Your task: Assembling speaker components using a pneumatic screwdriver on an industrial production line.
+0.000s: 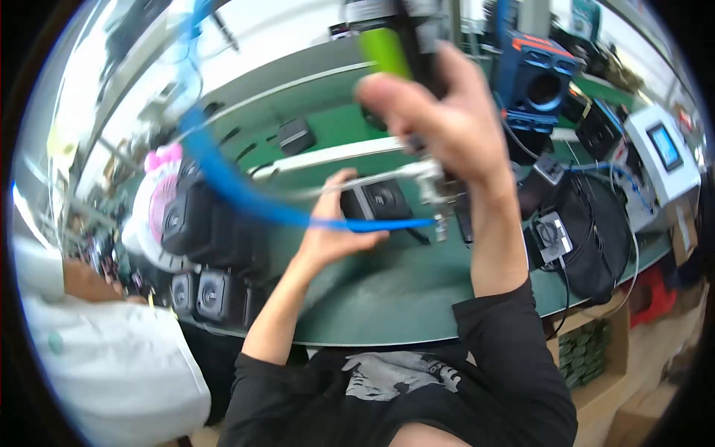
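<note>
My left hand [328,223] is wrapped round the left side of a small black box-shaped speaker [383,200] on the green bench, fingers at its far edge and thumb at its near side. My right hand [454,123] is raised above the bench, fingers and thumb closed round a green-and-black power tool [386,52]. The tool is blurred and partly cut off by the top edge, so its exact kind does not show. Below that hand hangs a silver metal fitting [432,182]. A blue hose [231,179] curves across in front of the speaker.
Several black speakers [212,294] are stacked at the left, near a pink-and-white round object [160,205]. Another person's light garment [119,365] shows at lower left. A blue speaker [532,82], a white device with a screen [663,153] and a black round bag [588,238] stand at right.
</note>
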Motion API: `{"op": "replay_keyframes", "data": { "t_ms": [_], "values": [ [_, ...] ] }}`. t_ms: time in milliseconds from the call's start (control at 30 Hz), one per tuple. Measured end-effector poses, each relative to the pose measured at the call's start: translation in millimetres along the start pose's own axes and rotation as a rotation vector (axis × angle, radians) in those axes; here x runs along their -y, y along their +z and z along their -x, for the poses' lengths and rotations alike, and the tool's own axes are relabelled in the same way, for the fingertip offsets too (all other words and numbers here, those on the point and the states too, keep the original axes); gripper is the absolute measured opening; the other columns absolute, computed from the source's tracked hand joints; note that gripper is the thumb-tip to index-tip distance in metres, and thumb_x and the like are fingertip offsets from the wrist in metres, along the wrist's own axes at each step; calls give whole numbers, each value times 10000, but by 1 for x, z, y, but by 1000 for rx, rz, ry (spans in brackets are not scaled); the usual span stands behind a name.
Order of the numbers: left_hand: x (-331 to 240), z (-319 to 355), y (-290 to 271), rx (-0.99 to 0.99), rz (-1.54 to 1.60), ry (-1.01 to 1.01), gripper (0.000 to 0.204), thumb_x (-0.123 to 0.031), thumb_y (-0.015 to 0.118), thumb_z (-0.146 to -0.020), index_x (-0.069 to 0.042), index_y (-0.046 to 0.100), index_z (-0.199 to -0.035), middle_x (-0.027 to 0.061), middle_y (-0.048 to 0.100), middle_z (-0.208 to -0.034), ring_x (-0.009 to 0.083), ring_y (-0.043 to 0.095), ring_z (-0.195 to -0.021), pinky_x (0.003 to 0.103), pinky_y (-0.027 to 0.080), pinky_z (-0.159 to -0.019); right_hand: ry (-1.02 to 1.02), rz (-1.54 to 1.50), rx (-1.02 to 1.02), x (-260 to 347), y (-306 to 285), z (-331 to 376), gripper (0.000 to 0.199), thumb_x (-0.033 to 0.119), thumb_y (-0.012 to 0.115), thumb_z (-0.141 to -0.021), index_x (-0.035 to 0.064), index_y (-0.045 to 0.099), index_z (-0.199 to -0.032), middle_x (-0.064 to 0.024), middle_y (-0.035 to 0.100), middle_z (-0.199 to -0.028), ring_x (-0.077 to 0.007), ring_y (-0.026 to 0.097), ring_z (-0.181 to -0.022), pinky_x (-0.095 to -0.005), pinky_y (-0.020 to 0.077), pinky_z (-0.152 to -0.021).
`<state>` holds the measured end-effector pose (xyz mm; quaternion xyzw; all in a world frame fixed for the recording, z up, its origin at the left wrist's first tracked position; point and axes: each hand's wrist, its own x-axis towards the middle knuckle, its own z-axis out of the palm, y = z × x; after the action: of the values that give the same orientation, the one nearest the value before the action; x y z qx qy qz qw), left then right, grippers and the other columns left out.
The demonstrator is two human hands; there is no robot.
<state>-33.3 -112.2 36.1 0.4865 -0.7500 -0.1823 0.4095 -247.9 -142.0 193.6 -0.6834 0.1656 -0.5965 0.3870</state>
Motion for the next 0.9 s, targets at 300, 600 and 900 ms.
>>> {"op": "replay_keyframes", "data": {
  "t_ms": [300,600,900],
  "values": [
    [8,140,-17,128,274,-266,1082,-378,896,-633,32,287,-1428,257,448,-1358,360,470,-1312,414,385,-1116,67,-37,72,-14,11,-15,277,224,712,-871,-45,664,-914,-100,676,-816,-145,656,-689,-277,528,-672],
    [-17,120,-25,77,-174,-17,1105,-487,867,-627,100,347,-1405,296,445,-1371,430,397,-1350,468,327,-1157,141,-650,620,-6,28,-53,546,484,622,-896,-14,505,-1088,-62,513,-830,-149,530,-670,-315,430,-679],
    [-24,104,-8,232,-384,-26,941,-384,860,-593,103,457,-1290,198,556,-1129,341,548,-1086,411,432,-992,81,-550,524,9,57,-25,673,605,731,-783,31,483,-1032,-37,514,-790,-132,522,-637,-296,440,-644]
  ]
}}
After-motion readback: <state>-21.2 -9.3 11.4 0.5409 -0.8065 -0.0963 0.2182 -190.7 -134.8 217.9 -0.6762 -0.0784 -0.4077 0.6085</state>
